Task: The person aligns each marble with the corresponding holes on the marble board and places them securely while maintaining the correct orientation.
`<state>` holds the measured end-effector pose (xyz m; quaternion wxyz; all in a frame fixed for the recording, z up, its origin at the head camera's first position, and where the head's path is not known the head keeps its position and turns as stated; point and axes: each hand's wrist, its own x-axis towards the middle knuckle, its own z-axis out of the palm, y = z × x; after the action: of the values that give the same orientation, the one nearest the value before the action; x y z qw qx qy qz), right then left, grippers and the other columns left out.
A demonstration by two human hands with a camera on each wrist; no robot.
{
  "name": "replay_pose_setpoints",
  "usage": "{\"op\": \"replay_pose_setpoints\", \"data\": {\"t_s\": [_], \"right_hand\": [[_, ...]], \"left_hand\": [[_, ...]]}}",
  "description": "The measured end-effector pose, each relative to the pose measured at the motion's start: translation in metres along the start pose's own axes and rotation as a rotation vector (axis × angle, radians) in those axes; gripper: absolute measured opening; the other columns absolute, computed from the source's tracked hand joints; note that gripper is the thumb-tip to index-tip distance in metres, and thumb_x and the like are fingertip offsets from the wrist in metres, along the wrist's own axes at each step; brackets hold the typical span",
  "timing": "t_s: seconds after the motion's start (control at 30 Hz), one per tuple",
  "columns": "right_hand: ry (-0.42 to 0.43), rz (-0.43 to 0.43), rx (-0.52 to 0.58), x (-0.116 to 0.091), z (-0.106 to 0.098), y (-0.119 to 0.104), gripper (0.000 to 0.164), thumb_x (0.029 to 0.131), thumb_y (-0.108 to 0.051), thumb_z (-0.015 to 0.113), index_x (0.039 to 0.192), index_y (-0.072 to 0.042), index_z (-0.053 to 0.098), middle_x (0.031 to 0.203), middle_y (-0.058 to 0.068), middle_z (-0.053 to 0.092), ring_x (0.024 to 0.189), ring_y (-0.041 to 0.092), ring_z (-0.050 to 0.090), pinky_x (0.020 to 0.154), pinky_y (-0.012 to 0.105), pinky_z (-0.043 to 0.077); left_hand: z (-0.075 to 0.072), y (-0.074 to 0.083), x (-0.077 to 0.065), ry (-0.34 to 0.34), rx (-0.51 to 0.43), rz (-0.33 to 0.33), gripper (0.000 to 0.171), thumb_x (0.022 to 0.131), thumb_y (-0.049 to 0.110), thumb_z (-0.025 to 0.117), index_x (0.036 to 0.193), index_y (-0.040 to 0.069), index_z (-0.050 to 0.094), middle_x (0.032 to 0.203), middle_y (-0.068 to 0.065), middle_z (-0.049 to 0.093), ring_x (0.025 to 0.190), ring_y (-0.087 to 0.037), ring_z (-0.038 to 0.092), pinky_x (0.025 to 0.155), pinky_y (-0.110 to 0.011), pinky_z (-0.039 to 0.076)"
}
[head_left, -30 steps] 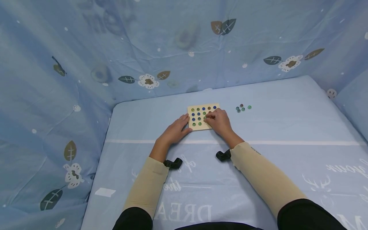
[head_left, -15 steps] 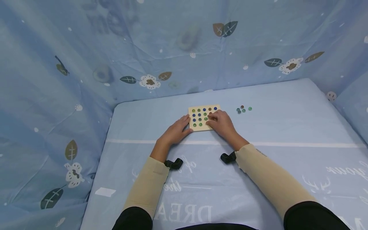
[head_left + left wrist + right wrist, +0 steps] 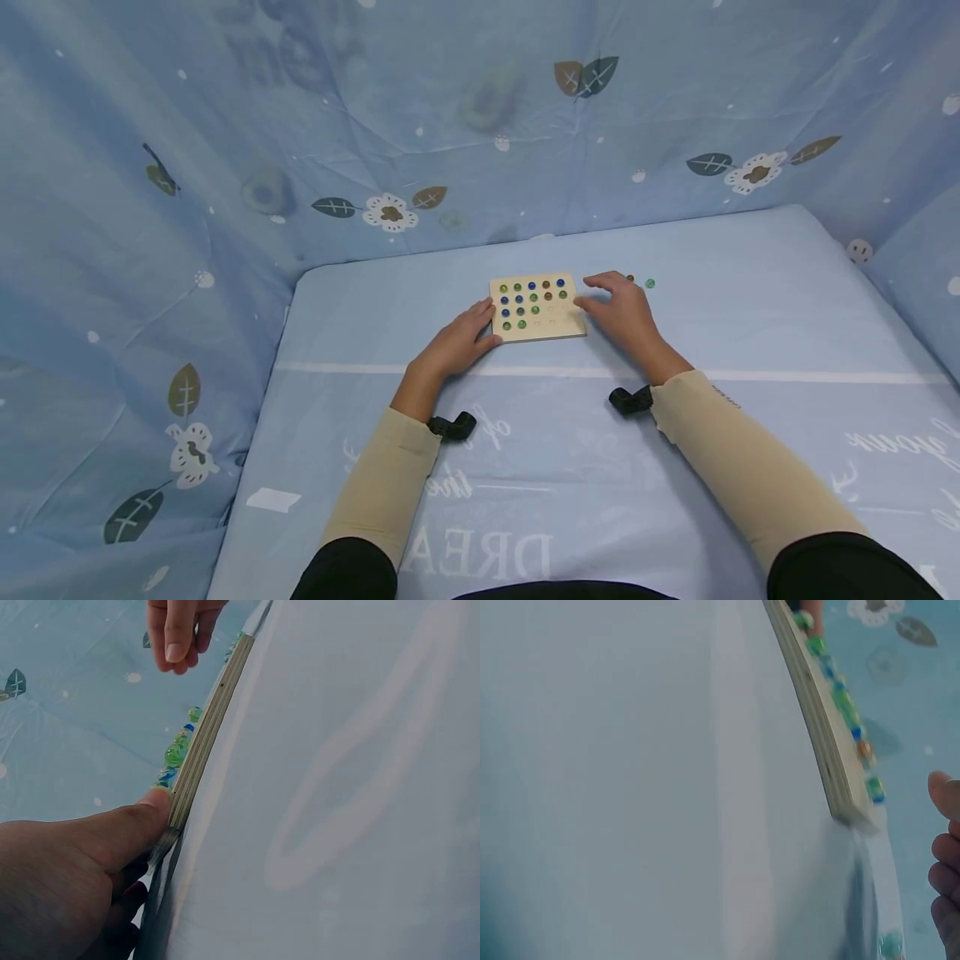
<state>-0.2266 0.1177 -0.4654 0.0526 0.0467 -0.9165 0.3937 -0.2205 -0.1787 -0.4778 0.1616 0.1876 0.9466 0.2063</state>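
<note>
A pale wooden board [image 3: 546, 332] lies on the bed-like surface, with rows of glass marbles [image 3: 532, 285] seated in its hollows. Several hollows at its lower right hold none. My left hand [image 3: 453, 342] holds the board's near-left corner; in the left wrist view its thumb [image 3: 142, 825] presses the edge and the fingers are partly hidden. My right hand [image 3: 624, 315] is just right of the board, thumb and index finger apart with nothing seen between them. Beyond it lie loose marbles, a green marble [image 3: 650, 283] and a brown marble [image 3: 630, 277]; the hand covers the others.
Blue patterned cloth [image 3: 480, 125] rises behind and at the left. The light blue padded surface [image 3: 420, 292] carries a white stripe [image 3: 750, 375] and printed lettering. A white patch [image 3: 273, 500] lies at the lower left.
My right hand has moved off the board to the right, and its fingers have spread. A green marble now shows at the right end of the second row. My left hand stays in place.
</note>
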Motion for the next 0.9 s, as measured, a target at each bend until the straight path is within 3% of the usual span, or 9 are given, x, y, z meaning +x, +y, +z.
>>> {"op": "replay_pose_setpoints", "data": {"t_s": [0.43,0.67,0.9], "right_hand": [[0.030,0.180,-0.046,0.008,-0.057,0.044,0.052,0.096,-0.032,0.066,0.139,-0.005,0.055,0.146,0.020,0.049,0.140,0.039,0.039,0.112,0.057,0.034],[-0.013,0.274,-0.083,0.010,-0.064,0.065,0.056,0.098,-0.037,0.061,0.143,-0.005,0.051,0.150,0.021,0.045,0.142,0.042,0.035,0.115,0.057,0.030],[-0.008,0.274,-0.110,0.012,-0.064,0.074,0.053,0.097,-0.034,0.063,0.140,-0.005,0.054,0.146,0.021,0.049,0.139,0.042,0.038,0.114,0.056,0.032]], "left_hand": [[0.000,-0.001,0.002,0.008,-0.006,0.009,0.073,0.101,0.048,0.049,0.158,0.017,0.017,0.166,0.003,0.011,0.153,-0.019,0.012,0.124,-0.041,0.019],[0.000,-0.001,0.002,0.000,-0.009,0.000,0.072,0.101,0.048,0.049,0.158,0.016,0.018,0.166,0.003,0.011,0.153,-0.019,0.012,0.123,-0.041,0.019],[0.000,0.001,0.001,0.005,-0.017,-0.010,0.072,0.101,0.047,0.050,0.158,0.017,0.019,0.166,0.004,0.012,0.153,-0.019,0.012,0.123,-0.041,0.019]]}}
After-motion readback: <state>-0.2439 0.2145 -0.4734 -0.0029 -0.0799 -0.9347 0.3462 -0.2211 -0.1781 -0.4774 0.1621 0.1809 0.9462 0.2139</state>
